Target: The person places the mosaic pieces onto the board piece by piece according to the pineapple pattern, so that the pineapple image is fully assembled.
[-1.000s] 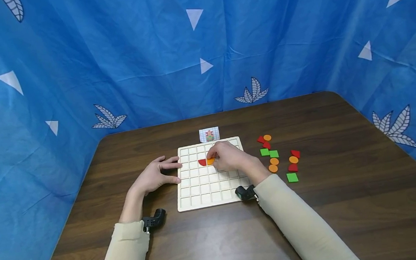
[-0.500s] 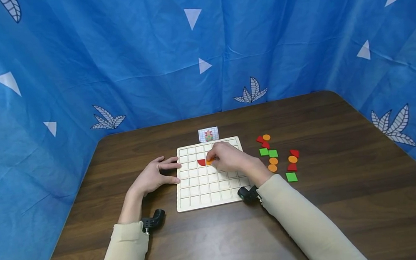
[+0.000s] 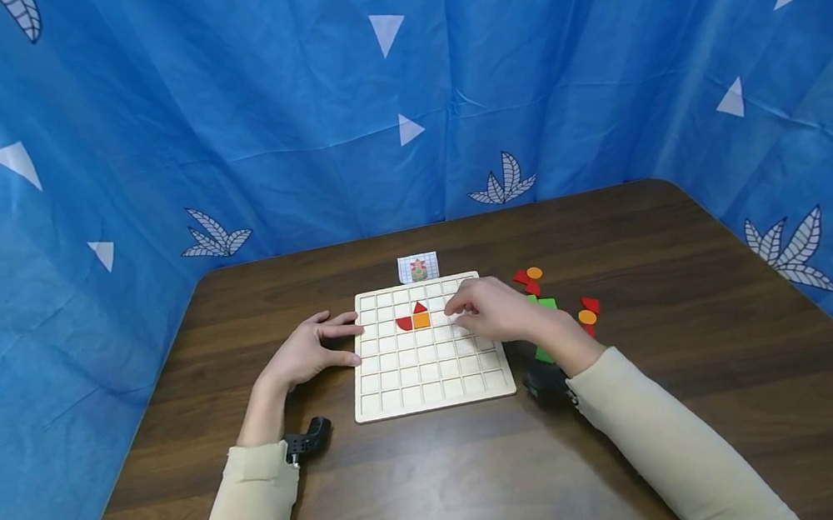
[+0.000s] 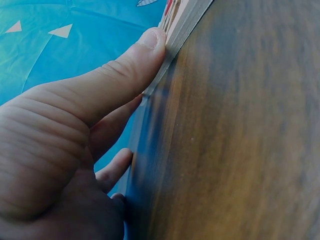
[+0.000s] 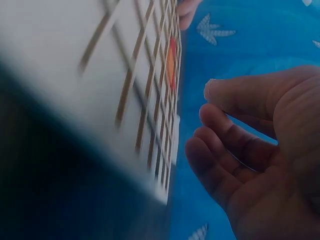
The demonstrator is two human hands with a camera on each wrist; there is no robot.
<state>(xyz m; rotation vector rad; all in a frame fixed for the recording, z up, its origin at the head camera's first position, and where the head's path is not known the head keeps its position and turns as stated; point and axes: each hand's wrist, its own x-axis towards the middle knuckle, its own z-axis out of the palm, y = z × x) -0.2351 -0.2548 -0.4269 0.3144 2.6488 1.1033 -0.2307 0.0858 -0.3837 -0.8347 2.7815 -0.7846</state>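
A pale wooden grid board (image 3: 431, 376) lies on the dark table. In its upper rows sit a red quarter-round piece (image 3: 403, 324), an orange square (image 3: 421, 321) and a red triangle (image 3: 418, 307). My left hand (image 3: 312, 349) rests flat on the table, thumb (image 4: 125, 75) and fingertips against the board's left edge (image 4: 172, 40). My right hand (image 3: 492, 309) hovers over the board's right side, fingers loosely curled and holding nothing (image 5: 235, 145). The orange and red pieces (image 5: 171, 62) show edge-on in the right wrist view.
Loose pieces lie right of the board: an orange disc (image 3: 534, 272), red shapes (image 3: 591, 304), green squares (image 3: 545, 304). A small pattern card (image 3: 418, 267) lies behind the board. Blue patterned cloth (image 3: 400, 94) walls in the table on three sides.
My right hand has let go of the orange square and drawn back to the right, uncovering it and the red triangle. The left hand has stayed put.
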